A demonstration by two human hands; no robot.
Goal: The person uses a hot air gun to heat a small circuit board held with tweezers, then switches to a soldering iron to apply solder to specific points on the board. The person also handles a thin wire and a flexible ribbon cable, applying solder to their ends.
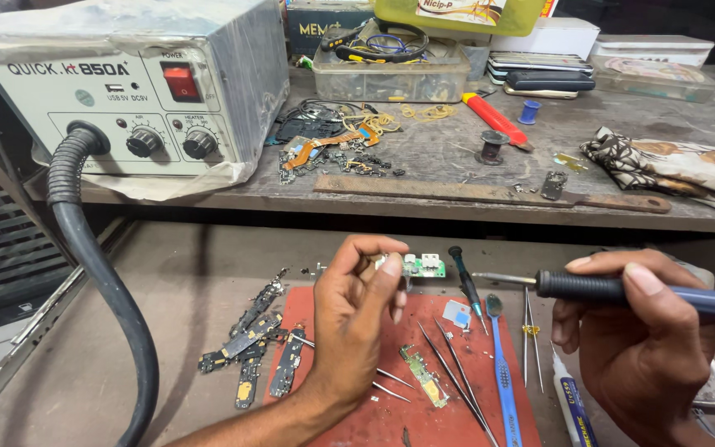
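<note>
My left hand point(353, 319) pinches a small green circuit board point(417, 265) by its left end and holds it above a red work mat point(308, 308). In my right hand point(639, 348) is a soldering iron point(614, 290) with a dark grip and blue handle. Its metal tip point(502, 279) points left, a short way from the board's right end. On the mat lie tweezers point(457, 377), a blue brush point(502, 372), a small screwdriver point(467, 281) and another green board strip point(424, 377).
Several dark flex boards point(250, 343) lie left of the mat. A grey hot-air station point(126, 91) with a black ribbed hose point(84, 248) stands on the upper shelf, beside a parts tray point(391, 74), a wooden strip point(490, 192), a red tool point(494, 120) and a folded cloth point(672, 165).
</note>
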